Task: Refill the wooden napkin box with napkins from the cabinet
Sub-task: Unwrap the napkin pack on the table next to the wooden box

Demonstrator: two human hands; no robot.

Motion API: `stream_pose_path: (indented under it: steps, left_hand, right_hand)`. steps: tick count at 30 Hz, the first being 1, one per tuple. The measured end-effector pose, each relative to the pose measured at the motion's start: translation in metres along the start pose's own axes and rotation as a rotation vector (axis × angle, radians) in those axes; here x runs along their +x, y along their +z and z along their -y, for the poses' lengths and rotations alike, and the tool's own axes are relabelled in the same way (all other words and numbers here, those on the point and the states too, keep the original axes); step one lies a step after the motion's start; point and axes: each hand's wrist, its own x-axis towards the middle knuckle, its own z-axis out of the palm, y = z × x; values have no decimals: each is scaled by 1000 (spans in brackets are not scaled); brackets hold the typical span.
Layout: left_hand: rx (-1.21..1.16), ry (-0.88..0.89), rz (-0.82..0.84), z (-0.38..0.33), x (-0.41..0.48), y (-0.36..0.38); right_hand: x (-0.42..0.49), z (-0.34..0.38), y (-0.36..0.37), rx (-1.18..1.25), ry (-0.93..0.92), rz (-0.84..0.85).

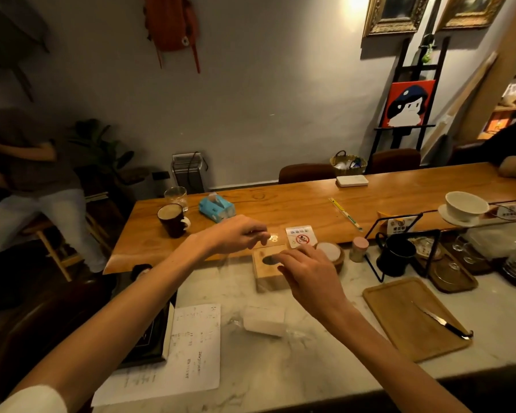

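1. I am working at the wooden napkin box [269, 271], which stands on the pale marble counter [325, 359], just in front of the edge of the long wooden bar top [280, 204].
2. My right hand [306, 271] rests on the box's top, fingers loosely spread, fingertips at the rim of the dark oval slot. It steadies the box and pinches nothing that I can make out.
3. My left hand [239, 234] hovers just above the box's far left corner, thumb and forefinger pressed together on something small and shiny. It is too blurred for me to say what it is.
4. A white napkin pack [264, 320] in clear wrapping lies on the counter nearer to me, apart from the box. No napkin shows through the slot.
5. I judge the step to be opening or preparing the box, with the filling itself not yet done.
6. The next move likely calls for freeing the left hand, getting the box open, then unwrapping the pack and seating the stack squarely.
7. The box looks like a plain, light wood cube with crisp edges, rigid and easy to hold by its sides. The slot looks dark inside.
8. A small sign [300, 236] and a round coaster [329, 251] stand just behind the box, so I have little room there.
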Motion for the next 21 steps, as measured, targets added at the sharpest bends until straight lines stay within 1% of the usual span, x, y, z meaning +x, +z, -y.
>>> stream_pose_path:
  steps: [4,6,10,14,19,21]
  left_hand:
    - [-28,6,-13,3,0,3]
    - [-63,2,-43,7,-2,6]
    - [-149,7,-77,13,-12,9]
    - [-161,45,-86,7,-23,10]
    - [-132,81,-112,7,-35,20]
    - [-113,122,-128,7,-40,23]
  right_hand:
    - [12,1,8,-224,126,155]
    - [20,-1,10,-296,142,145]
    - [24,-1,12,-306,142,144]
    - [16,5,14,-306,89,162]
    - [3,16,20,-308,-21,11]
    - [3,20,21,-304,-53,-60]
